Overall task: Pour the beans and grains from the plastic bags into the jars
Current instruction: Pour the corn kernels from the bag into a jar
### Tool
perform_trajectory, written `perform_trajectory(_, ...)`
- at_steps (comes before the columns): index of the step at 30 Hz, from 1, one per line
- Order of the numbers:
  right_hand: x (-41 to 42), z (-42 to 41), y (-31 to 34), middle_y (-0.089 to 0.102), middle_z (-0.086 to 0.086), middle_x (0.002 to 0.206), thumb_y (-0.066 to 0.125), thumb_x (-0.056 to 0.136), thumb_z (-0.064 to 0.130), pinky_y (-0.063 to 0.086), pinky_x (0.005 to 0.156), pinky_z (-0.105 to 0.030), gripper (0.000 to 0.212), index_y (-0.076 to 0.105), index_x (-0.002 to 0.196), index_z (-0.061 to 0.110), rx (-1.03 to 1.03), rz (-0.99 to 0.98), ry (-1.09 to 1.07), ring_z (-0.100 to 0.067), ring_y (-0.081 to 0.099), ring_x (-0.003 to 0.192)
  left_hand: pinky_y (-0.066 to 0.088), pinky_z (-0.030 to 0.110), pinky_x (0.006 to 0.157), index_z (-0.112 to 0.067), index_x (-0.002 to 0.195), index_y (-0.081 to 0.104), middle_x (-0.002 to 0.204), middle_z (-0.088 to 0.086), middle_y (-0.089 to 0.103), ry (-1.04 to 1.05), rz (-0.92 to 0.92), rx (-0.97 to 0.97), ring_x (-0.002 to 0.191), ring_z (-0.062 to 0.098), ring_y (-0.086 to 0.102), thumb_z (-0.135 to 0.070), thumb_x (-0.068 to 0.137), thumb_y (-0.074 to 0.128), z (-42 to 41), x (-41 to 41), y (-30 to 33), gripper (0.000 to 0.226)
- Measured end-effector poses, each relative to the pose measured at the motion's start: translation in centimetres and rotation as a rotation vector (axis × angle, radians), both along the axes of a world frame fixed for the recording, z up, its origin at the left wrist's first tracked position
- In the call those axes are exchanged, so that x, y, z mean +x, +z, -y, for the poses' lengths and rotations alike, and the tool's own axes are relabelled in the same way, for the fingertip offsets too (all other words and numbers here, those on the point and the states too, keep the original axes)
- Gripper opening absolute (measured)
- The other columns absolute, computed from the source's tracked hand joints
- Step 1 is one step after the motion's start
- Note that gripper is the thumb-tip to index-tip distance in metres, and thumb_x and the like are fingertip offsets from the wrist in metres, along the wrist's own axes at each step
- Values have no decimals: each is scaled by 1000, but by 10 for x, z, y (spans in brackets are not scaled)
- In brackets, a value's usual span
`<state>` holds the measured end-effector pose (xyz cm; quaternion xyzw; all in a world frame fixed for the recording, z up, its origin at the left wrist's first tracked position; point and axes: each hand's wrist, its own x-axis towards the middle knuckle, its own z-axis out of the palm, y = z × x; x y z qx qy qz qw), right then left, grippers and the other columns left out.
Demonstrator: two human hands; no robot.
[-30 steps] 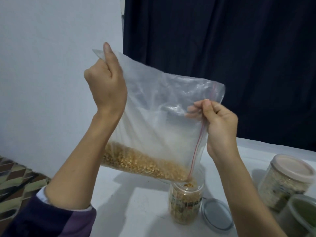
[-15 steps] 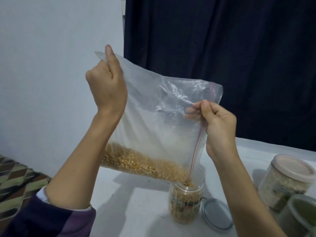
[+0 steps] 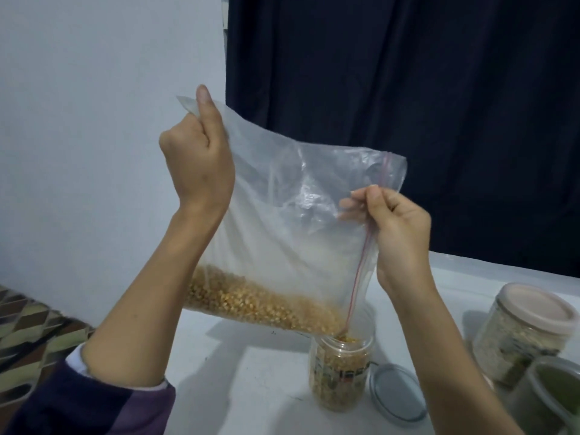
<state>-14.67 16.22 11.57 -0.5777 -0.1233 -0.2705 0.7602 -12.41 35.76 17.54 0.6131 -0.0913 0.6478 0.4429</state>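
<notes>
A clear zip bag (image 3: 292, 221) with a red seal strip hangs tilted in the air, yellow kernels (image 3: 251, 304) lying along its low edge. My left hand (image 3: 197, 158) grips the bag's upper left corner, raised high. My right hand (image 3: 398, 227) pinches the bag's open edge by the red strip. The bag's lowest corner sits at the mouth of an open clear jar (image 3: 340, 368) on the white table (image 3: 251, 387). The jar is nearly full of kernels, and some show at its rim.
A loose clear lid (image 3: 397, 392) lies right of the open jar. A closed jar with a pale pink lid (image 3: 521, 331) and a jar of green contents (image 3: 555, 400) stand at the right edge. A patterned floor (image 3: 28, 334) shows beyond the table's left edge.
The bag's top edge has sunk slightly and both hands have shifted a little. The kernels have slid further toward the low corner over the jar.
</notes>
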Motion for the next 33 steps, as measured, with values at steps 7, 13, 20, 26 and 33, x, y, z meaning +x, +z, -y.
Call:
perform_trajectory(7, -1, 7, -4, 73, 1, 71, 50, 98, 10, 54, 82, -25, 24, 67, 81, 10, -16, -19, 23, -15, 71, 72, 16, 16, 42, -24, 50, 14, 34, -14, 29, -2, 2, 7, 34, 8, 25, -25, 99, 35, -1, -1, -3, 53)
perform_trajectory(13, 1, 5, -8, 72, 1, 71, 48, 99, 10, 54, 80, -24, 24, 67, 83, 9, 9, -7, -22, -14, 69, 68, 16, 16, 41, -24, 50, 14, 33, -13, 28, -15, -4, 1, 33, 7, 24, -23, 99, 36, 1, -1, -5, 54)
perform_trajectory(20, 2, 7, -6, 72, 1, 70, 48, 99, 10, 54, 82, -27, 26, 67, 82, 10, 9, -13, -28, -13, 68, 67, 16, 16, 42, -25, 50, 14, 33, -13, 28, -19, -4, 9, 33, 6, 24, -24, 99, 35, 0, -2, -5, 54)
perform_trajectory(26, 2, 10, -5, 73, 7, 71, 52, 97, 12, 49, 89, -22, 23, 69, 81, 14, 17, -31, -93, -7, 69, 82, 16, 15, 42, -25, 49, 14, 33, -12, 29, -43, 4, 13, 33, 7, 25, -22, 99, 36, 2, -4, -5, 54)
perform_trajectory(33, 1, 11, -4, 73, 7, 70, 53, 97, 13, 47, 84, -14, 23, 69, 81, 15, 17, -25, -87, -3, 68, 82, 16, 15, 43, -24, 51, 14, 34, -12, 27, -66, -5, 3, 34, 7, 24, -22, 100, 36, 3, -4, -4, 54)
